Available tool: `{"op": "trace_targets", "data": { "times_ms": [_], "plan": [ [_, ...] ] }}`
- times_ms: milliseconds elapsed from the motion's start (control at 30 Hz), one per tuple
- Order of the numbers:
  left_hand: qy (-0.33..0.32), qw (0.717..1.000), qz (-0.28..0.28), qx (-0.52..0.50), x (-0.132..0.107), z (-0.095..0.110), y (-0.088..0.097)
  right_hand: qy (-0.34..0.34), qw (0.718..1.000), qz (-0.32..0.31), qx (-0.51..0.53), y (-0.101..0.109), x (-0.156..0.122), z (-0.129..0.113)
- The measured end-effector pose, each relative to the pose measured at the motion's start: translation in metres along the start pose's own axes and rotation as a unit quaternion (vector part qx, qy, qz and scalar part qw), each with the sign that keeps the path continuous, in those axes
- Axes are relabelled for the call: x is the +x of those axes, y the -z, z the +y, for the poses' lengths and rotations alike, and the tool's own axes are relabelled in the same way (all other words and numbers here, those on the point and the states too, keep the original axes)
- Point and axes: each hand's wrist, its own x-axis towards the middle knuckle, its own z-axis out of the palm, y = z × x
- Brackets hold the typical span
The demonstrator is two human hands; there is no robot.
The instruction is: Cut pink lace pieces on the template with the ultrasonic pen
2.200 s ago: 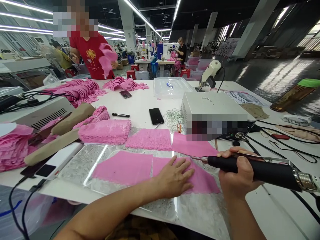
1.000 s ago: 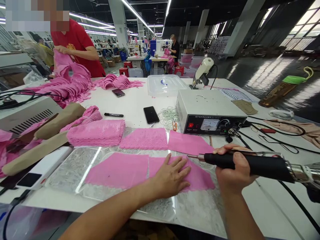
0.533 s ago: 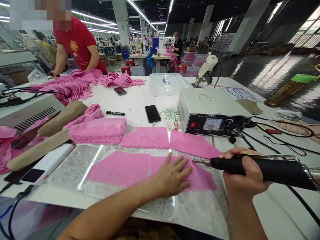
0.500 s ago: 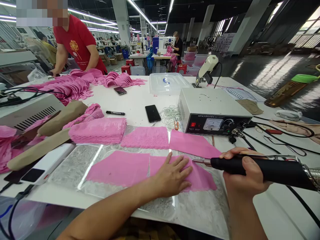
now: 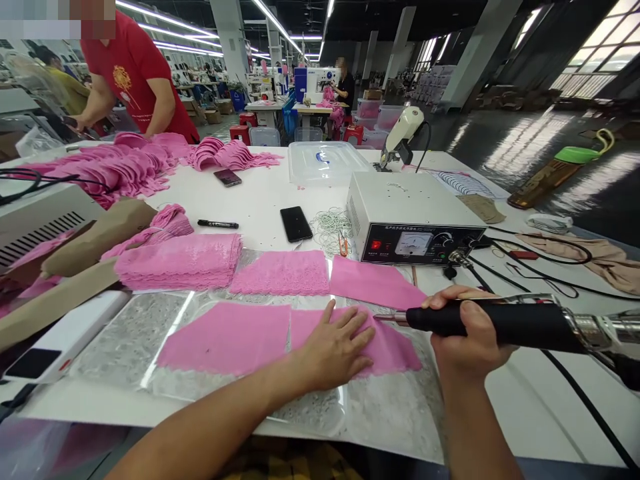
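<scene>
My left hand (image 5: 334, 350) lies flat with spread fingers on the right-hand pink fabric piece (image 5: 400, 352). Beside it, a second pink fabric piece (image 5: 225, 339) lies flat, with a narrow gap between the two. In my right hand (image 5: 473, 340) is a black-handled ultrasonic welding gun (image 5: 525, 323), its fingers wrapped round the grip. The gun's metal tip points left and meets the fabric just by my left fingertips; exact contact is hard to tell. Behind these pieces lie a pink lace piece (image 5: 280, 273) and a smooth pink piece (image 5: 373, 281). A clear plastic sheet (image 5: 395, 413) is underneath.
A control box (image 5: 413, 207) with a dial stands behind. Left are a folded pink lace stack (image 5: 180, 260) and a white power bank (image 5: 75, 333). A phone (image 5: 296, 224), marker (image 5: 218, 224) and clear bin lid (image 5: 330, 162) lie farther back. Cables (image 5: 590, 393) run right. A co-worker in red (image 5: 135, 73) stands far left.
The whole view has shifted slightly, so things sit a little farther left. The gun looks more level, with its tip close to my left fingers. My left hand stays on the fabric.
</scene>
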Motion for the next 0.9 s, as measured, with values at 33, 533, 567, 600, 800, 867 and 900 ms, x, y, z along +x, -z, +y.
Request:
{"op": "trace_targets", "data": {
  "times_ms": [33, 533, 567, 600, 800, 867, 900],
  "plan": [
    [0.001, 1.0, -0.001, -0.001, 0.0, 0.0, 0.0, 0.001, 1.0, 0.004, -0.002, -0.001, 0.0, -0.001],
    [0.001, 1.0, -0.006, 0.002, 0.0, -0.001, 0.0, 0.01, 0.999, 0.023, -0.02, 0.024, 0.0, -0.016],
    [0.001, 1.0, -0.005, 0.003, 0.0, -0.001, 0.0, 0.01, 1.0, 0.022, -0.019, 0.024, 0.0, -0.016],
    [0.001, 1.0, -0.004, 0.005, 0.0, -0.001, 0.0, 0.009, 1.0, 0.02, -0.019, 0.023, 0.001, -0.016],
    [-0.003, 1.0, 0.0, 0.007, 0.001, -0.001, 0.001, 0.021, 1.0, 0.007, -0.017, 0.025, 0.001, -0.013],
    [-0.005, 1.0, -0.001, 0.008, 0.001, -0.001, 0.001, 0.023, 1.0, 0.005, -0.017, 0.024, 0.0, -0.013],
    [-0.005, 1.0, -0.001, 0.009, 0.001, -0.001, 0.002, 0.026, 1.0, 0.003, -0.018, 0.023, 0.0, -0.013]
  ]
}}
